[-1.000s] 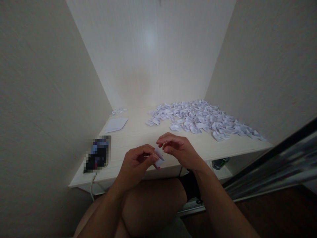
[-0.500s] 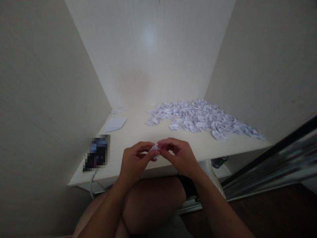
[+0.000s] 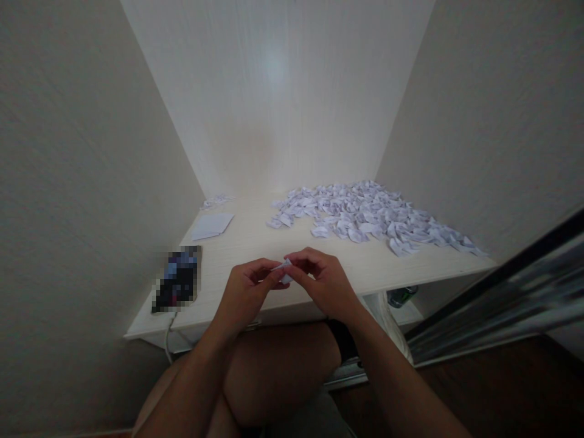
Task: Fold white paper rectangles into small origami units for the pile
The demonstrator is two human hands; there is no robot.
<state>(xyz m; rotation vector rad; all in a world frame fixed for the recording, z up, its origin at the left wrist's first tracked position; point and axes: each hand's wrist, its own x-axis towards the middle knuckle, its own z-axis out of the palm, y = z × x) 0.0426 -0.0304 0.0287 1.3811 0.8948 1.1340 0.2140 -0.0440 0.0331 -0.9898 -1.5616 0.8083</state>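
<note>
A small white piece of folded paper (image 3: 283, 271) is pinched between both hands, just above the near edge of the pale desk (image 3: 246, 243). My left hand (image 3: 246, 292) grips it from the left with thumb and fingers closed. My right hand (image 3: 322, 281) grips it from the right, fingers curled over it. Most of the paper is hidden by the fingertips.
A large heap of folded white paper pieces (image 3: 365, 216) covers the desk's back right. A flat white sheet stack (image 3: 212, 225) and a few small pieces (image 3: 218, 200) lie at the back left. A blurred-out phone (image 3: 177, 285) with a cable lies at the left. Walls close in on both sides.
My right hand came down and closed on the paper that the left hand was holding alone. Both hands moved slightly up and toward the desk.
</note>
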